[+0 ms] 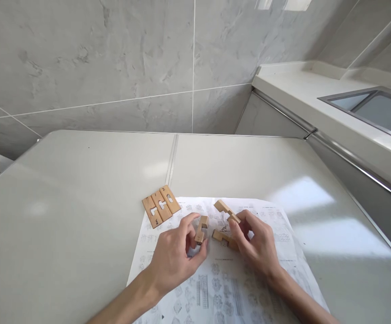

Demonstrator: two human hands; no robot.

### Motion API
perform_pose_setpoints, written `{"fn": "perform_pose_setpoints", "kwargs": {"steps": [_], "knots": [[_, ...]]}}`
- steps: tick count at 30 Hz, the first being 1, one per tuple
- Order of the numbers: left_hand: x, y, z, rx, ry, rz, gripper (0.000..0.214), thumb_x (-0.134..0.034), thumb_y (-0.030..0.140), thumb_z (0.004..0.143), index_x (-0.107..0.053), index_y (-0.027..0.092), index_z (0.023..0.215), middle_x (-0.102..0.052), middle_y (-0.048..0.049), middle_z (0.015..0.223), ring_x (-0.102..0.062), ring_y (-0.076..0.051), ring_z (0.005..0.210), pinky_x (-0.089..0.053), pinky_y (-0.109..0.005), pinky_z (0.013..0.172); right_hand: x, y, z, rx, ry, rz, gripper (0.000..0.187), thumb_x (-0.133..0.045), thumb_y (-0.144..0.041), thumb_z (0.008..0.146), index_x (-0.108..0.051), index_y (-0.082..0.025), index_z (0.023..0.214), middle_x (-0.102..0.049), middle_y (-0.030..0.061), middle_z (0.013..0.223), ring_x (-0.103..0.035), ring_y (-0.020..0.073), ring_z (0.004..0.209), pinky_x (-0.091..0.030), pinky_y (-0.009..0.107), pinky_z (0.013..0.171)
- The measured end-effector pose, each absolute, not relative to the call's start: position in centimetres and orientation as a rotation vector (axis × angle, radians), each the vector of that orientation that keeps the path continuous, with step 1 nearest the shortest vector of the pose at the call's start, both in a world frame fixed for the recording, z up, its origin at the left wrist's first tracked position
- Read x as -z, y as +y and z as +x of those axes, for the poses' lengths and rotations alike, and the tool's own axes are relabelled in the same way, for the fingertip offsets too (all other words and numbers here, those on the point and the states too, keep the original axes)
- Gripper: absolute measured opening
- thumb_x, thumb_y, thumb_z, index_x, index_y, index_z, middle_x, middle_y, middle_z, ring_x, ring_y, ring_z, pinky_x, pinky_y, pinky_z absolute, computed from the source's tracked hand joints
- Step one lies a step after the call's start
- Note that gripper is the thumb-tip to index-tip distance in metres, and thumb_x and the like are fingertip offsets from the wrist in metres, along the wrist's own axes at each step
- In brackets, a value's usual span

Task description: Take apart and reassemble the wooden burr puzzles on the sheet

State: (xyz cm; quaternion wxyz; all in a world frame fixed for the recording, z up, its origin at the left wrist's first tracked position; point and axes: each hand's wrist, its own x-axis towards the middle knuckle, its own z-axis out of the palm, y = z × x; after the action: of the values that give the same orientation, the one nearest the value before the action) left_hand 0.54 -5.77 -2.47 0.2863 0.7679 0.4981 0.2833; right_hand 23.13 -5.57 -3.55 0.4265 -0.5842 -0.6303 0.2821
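Observation:
My left hand (180, 249) grips a small notched wooden puzzle piece (200, 230) between thumb and fingers. Between the thumb and fingers of my right hand (254, 243) is another notched wooden puzzle piece (227, 210), its free end pointing up and left. A third notched wooden piece (220, 236) lies on the printed sheet (195, 301), partly hidden by my right hand. The two held pieces are apart from each other. Left of my hands, flat wooden plates with cut-out slots and numbers (161, 206) lie side by side, partly over the sheet's corner.
The sheet, covered in small diagrams, lies on a pale folding table (80, 216) with a seam (172, 159). Behind the table stands a grey tiled wall (131, 54). A white counter (293, 90) with an inset sink (374, 110) runs along the right.

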Motion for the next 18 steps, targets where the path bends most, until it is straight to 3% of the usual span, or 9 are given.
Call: {"fn": "perform_pose_setpoints", "kwargs": {"steps": [6, 11, 18], "knots": [[2.9, -5.7, 0.5, -0.744, 1.279, 2.258, 0.056, -0.068, 0.022, 0.093, -0.046, 0.029, 0.145, -0.057, 0.0112, 0.066, -0.06, -0.012, 0.052, -0.047, -0.023, 0.054, 3.7, -5.9, 22.6, -0.904, -1.562, -1.5, 0.034, -0.057, -0.042, 0.105, -0.051, -0.023, 0.077, -0.046, -0.0059, 0.059, -0.041, 0.0117, 0.05, -0.032, 0.025, 0.046], [2.9, -5.5, 0.5, -0.698, 1.217, 2.3, 0.056, -0.072, 0.02, 0.087, -0.049, 0.028, 0.138, -0.058, 0.0123, 0.065, -0.06, -0.013, 0.052, -0.05, -0.028, 0.059, 3.3, -6.3, 22.1, -1.009, -1.629, -1.41, 0.033, -0.055, -0.043, 0.107, -0.053, -0.023, 0.08, -0.054, -0.0039, 0.061, -0.049, 0.0127, 0.049, -0.036, 0.025, 0.047], [1.7, -5.6, 0.6, -0.712, 1.21, 2.229, 0.067, -0.076, 0.017, 0.067, -0.048, 0.027, 0.128, -0.057, 0.0082, 0.075, -0.057, -0.015, 0.057, -0.048, -0.029, 0.054, 3.0, -6.5, 22.3, -1.305, -1.378, -1.323, 0.036, -0.049, -0.055, 0.11, -0.055, -0.024, 0.094, -0.077, 0.0047, 0.077, -0.072, 0.02, 0.06, -0.057, 0.029, 0.058]]}}
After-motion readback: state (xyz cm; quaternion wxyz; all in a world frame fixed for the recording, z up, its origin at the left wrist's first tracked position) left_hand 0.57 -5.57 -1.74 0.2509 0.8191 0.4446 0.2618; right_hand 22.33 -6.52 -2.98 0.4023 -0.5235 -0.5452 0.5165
